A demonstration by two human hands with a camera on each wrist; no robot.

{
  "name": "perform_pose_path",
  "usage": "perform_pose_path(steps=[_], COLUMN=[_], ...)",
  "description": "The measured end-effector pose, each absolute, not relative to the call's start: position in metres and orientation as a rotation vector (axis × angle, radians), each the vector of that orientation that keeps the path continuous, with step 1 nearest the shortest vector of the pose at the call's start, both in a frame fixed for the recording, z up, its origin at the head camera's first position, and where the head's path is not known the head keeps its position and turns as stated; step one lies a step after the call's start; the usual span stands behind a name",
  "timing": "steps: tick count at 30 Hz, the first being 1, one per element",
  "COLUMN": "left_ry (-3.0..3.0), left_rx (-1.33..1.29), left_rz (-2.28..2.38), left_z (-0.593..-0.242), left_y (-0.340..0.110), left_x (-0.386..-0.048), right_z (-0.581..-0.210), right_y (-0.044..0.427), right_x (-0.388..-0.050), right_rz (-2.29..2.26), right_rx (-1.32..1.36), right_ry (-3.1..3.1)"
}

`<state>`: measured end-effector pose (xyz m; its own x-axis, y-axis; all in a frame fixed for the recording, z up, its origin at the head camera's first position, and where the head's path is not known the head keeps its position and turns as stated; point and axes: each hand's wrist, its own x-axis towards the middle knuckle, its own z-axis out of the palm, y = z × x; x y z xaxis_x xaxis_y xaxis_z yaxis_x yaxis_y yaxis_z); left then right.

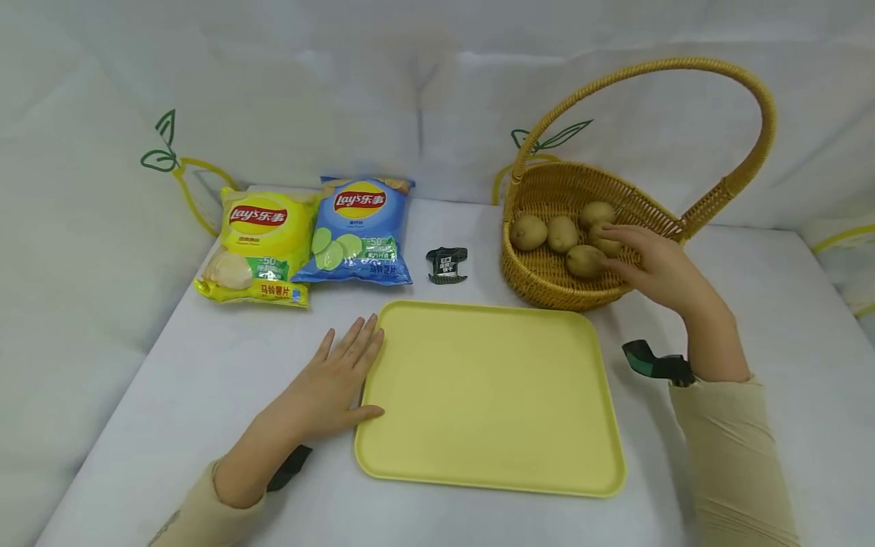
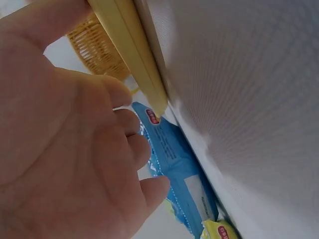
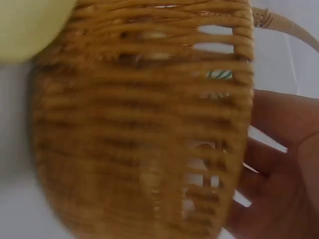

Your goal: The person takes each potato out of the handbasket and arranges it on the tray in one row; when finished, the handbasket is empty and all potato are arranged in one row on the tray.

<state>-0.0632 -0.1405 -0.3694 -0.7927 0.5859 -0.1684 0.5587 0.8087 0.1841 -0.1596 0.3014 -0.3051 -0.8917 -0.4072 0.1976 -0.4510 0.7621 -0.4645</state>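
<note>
The left hand (image 1: 335,387) lies at the left edge of a yellow rectangular tray (image 1: 485,395), its fingers spread and fingertips and thumb touching the rim. In the left wrist view the palm faces the camera beside the tray's edge (image 2: 132,45). Over the right side of a wicker basket (image 1: 547,292) reaches the right hand (image 1: 659,270), thumb and fingers apart and close to the kiwis. Several brown kiwis (image 1: 563,234) lie inside; one kiwi (image 1: 585,261) is near the thumb. Basket weave (image 3: 139,124) hides the fingertips in the right wrist view, so contact cannot be told.
Behind the left hand lie a yellow chip bag (image 1: 263,243) and a blue chip bag (image 1: 362,228), side by side. A small black packet (image 1: 447,266) sits between the blue bag and the basket. The basket's tall handle (image 1: 683,64) arches up in front of a white cloth backdrop.
</note>
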Motion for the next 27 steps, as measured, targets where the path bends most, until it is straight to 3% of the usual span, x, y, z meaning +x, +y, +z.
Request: perform_pose_path(steps=[11, 27], left_ry=[2.723, 2.706], left_rx=[0.817, 0.796], left_rz=[0.167, 0.167], left_z=[-0.372, -0.370], left_y=[-0.139, -0.138], left_x=[-0.063, -0.064], right_z=[-0.317, -0.319], right_y=[0.287, 0.285], right_x=[-0.193, -0.190], right_rz=[0.663, 0.719], right_rx=[0.498, 0.407], right_ry=[-3.238, -3.183])
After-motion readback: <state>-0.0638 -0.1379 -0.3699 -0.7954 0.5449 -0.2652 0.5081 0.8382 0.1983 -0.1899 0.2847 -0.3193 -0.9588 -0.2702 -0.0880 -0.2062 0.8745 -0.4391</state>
